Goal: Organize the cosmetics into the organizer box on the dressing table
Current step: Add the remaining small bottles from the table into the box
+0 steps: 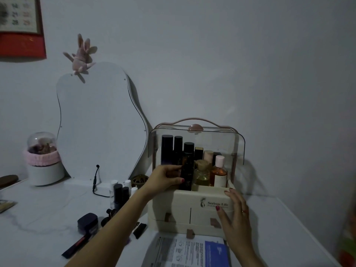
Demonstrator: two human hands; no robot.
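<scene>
The cream organizer box [185, 201] stands on the dressing table with its clear lid [194, 140] raised. Its top compartment holds several dark tall bottles, a yellow glass bottle [201, 175] and an orange bottle [218, 173] with a pink cap. My left hand [165, 179] reaches into the compartment and grips a dark bottle [186, 175] standing at the front. With straight fingers, my right hand [234, 211] touches the box's front right corner. Left of the box, small nail-polish bottles [120, 193], a dark jar [87, 222] and a dark pencil [76, 245] lie on the table.
A wavy mirror [96, 124] leans on the wall behind, with a black cable [95, 182] at its foot. A domed white container [43, 160] stands at far left. A printed leaflet [185, 251] lies in front of the box. The table's right edge [308, 228] runs close by.
</scene>
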